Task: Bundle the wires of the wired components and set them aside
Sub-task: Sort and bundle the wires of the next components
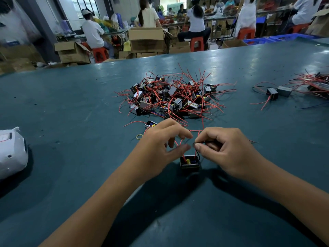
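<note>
1. Legible text, labels, brands, numbers, signs: none can be read in the head view.
2. Cardboard boxes (pixel 146 39) beyond the table: faces plain, no print that can be made out.
3. Wired components in the pile (pixel 170 97): casings too small and blurred for any marking to be read.
4. White plastic housing (pixel 12 152) at the left edge: shows a red line and small slots, no characters that can be read.

Both hands (pixel 194 148) at red wires (pixel 179 142) above small black component (pixel 189 162).
</note>
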A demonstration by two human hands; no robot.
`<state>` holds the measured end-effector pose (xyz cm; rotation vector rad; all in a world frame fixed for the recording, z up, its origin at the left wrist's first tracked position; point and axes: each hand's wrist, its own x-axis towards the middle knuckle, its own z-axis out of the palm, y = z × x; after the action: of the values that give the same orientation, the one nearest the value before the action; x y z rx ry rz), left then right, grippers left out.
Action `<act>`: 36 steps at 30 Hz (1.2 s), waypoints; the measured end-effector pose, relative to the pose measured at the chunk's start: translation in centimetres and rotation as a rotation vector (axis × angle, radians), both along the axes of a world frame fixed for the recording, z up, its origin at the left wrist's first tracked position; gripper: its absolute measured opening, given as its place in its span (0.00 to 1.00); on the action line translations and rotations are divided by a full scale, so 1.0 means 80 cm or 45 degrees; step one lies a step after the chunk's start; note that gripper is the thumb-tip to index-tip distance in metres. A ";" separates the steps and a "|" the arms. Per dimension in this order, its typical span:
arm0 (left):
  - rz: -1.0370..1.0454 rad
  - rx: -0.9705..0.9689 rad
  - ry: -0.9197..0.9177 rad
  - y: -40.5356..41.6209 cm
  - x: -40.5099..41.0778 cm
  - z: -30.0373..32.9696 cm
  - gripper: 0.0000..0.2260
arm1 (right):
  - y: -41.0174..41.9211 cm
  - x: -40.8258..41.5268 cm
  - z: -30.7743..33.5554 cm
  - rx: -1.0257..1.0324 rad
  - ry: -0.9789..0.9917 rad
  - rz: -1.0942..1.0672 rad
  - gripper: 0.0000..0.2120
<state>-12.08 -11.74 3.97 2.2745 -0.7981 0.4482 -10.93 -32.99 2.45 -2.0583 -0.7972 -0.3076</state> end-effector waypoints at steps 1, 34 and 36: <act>-0.011 0.024 -0.034 0.000 0.001 0.000 0.06 | 0.000 0.000 0.001 -0.002 0.006 0.012 0.03; 0.173 -0.247 0.296 -0.019 -0.006 -0.014 0.08 | -0.001 0.003 0.003 -0.154 -0.181 0.080 0.03; 0.070 -0.006 -0.107 -0.009 -0.001 -0.012 0.00 | -0.005 0.006 0.001 -0.072 -0.085 0.081 0.05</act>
<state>-12.17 -12.50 3.01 2.2903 -0.7760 0.5741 -10.46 -33.36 2.57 -2.0799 -0.9194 -0.3231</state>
